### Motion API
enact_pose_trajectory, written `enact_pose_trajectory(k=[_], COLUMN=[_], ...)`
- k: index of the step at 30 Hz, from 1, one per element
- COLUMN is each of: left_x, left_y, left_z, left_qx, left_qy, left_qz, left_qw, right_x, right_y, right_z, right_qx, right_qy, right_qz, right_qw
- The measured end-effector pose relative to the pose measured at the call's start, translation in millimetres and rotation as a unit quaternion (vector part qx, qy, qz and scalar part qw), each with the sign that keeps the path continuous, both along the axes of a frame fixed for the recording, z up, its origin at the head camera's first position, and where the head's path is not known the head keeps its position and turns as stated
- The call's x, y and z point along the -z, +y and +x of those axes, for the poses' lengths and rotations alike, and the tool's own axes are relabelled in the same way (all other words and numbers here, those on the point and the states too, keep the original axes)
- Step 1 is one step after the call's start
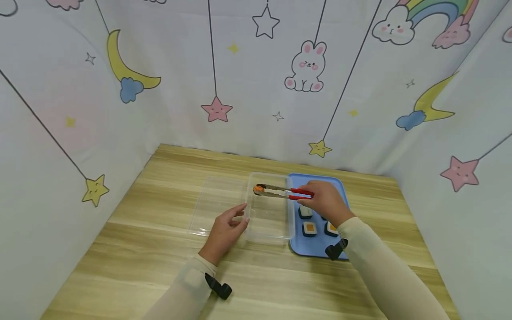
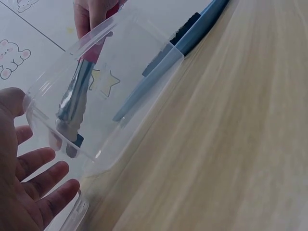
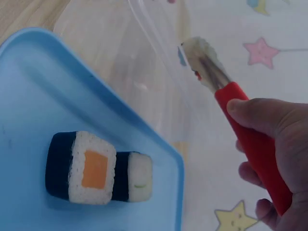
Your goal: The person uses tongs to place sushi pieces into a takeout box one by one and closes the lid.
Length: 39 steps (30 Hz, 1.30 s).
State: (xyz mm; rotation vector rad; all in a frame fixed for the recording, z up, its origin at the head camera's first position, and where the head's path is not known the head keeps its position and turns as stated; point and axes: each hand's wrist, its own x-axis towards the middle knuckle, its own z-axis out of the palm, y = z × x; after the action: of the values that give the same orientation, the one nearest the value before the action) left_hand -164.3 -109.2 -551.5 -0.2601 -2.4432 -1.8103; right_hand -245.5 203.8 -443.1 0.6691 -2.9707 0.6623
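Note:
My right hand [image 1: 326,200] grips red-handled metal tongs [image 1: 301,191] above a clear plastic container [image 1: 268,233]. Between the tips of the tongs is a sushi piece [image 1: 258,190] with an orange top, over the container's far left part. My left hand [image 1: 224,231] is at the container's left side; in the left wrist view its thumb lies at the rim and the other fingers spread loosely. To the right, partly under my right hand, a blue tray [image 1: 300,248] bears several sushi pieces, among them one with an orange square centre [image 3: 95,168] and a pale one [image 3: 140,177].
A clear flat lid [image 1: 218,200] lies on the wooden table [image 1: 160,231] left of the container. The container's right side meets the tray's left edge. White curtains [image 1: 256,133] with printed stars, moons and a rabbit enclose the table at the back and both sides.

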Motion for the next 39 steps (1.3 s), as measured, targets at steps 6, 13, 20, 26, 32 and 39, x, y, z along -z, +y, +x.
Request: enact_pose_trajectory(k=[6,13,20,26,32,39], left_x=[-1.1,-2.8,-4.3,-0.3,0.9,-1.1], left_y=[0.3,0.4,0.6,0.9,2.0,0.4], left_z=[0.6,2.0,3.3,1.9,1.2,1.4], left_qx=[0.000,-0.003,-0.005,-0.005,-0.004,-0.003], left_qy=[0.001,-0.005,0.002,0.003,0.004,0.006], left_qz=[-0.003,-0.006,-0.009,-0.016,-0.017,-0.019], left_qw=[1.0000,1.0000,0.9999,0.9998,0.9998,0.9998], right_x=[4.2,5.7,7.2,3.6,3.6,19.3], right_y=[-9.4,-15.1,-16.3,2.7,51.1,116.5], right_z=[-7.3,-12.2,-14.0,-2.7,19.5,43.9], right_qx=[-0.011,-0.022,-0.024,0.012,0.077,0.158], right_qy=[0.004,0.004,0.015,0.013,0.047,0.057], right_qz=[0.035,0.060,0.062,0.023,-0.065,-0.049], right_qw=[0.9993,0.9980,0.9977,0.9996,0.9938,0.9845])
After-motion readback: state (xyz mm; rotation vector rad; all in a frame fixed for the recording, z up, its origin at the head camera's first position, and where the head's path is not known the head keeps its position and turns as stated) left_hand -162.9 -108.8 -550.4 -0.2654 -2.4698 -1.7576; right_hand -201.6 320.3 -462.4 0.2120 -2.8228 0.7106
